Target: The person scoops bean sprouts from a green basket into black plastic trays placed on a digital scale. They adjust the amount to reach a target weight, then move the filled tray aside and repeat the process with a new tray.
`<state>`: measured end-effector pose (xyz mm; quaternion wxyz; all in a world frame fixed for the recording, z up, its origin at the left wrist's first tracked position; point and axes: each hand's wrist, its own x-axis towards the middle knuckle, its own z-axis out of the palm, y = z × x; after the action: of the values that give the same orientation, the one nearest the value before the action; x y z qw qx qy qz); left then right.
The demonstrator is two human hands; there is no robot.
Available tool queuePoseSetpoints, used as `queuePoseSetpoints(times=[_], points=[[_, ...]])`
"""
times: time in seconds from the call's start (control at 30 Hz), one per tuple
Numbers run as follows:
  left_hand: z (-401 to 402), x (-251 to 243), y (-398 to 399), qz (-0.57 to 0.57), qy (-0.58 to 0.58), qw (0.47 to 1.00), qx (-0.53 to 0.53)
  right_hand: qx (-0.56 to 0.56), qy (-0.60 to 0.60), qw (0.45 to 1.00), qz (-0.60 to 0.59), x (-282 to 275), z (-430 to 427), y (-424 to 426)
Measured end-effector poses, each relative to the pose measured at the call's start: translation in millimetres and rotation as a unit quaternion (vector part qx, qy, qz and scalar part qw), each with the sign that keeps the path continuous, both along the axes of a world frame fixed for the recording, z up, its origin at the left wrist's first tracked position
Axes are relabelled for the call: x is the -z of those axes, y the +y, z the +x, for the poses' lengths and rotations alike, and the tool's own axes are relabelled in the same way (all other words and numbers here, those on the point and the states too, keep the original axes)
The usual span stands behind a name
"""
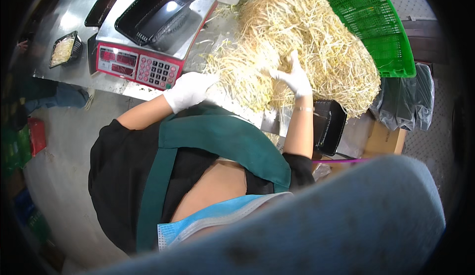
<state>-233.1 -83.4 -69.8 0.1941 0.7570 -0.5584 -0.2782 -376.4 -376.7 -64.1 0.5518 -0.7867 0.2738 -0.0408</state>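
Observation:
A large heap of bean sprouts covers the metal table before me, with a looser clump along its near left side. My left hand, in a white glove, rests at the left edge of that clump; its fingertips are partly hidden among the sprouts. Also gloved in white, my right hand reaches into the heap with thumb and fingers spread. Beyond my left hand stands a red electronic scale with a black plastic tray on its metal pan. The tray looks bare inside.
A small black tray holding sprouts sits left of the scale, near another black tray. A green perforated crate leans behind the heap. Black trays are by my right forearm; wrapped stacks lie farther right. Someone's leg shows at left.

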Motion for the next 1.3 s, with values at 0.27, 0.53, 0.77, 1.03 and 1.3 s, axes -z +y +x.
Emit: queuePoseSetpoints(times=[0.27, 0.53, 0.77, 1.03, 1.3], points=[[-2.3, 52.0, -30.9, -0.036, 0.349, 0.936, -0.011, -0.069, 0.102, 0.842, -0.525, 12.6, 32.4, 124.7], [50.9, -71.5, 45.8, -0.476, -0.049, 0.814, -0.328, -0.066, 0.111, 0.823, -0.553, 19.3, 40.3, 74.8], [81.3, -44.2, 44.0, -0.526, -0.002, 0.716, -0.459, -0.064, 0.077, 0.94, -0.326, 32.0, 30.5, 36.2], [86.9, -70.2, -30.6, -0.456, -0.068, 0.833, -0.306, -0.151, -0.097, 0.878, -0.443, -83.1, 5.9, 48.1], [3.3, -71.6, -36.6, -0.265, -0.059, 0.948, -0.169, -0.159, -0.072, 0.681, -0.711, -101.7, 76.1, 88.4]])
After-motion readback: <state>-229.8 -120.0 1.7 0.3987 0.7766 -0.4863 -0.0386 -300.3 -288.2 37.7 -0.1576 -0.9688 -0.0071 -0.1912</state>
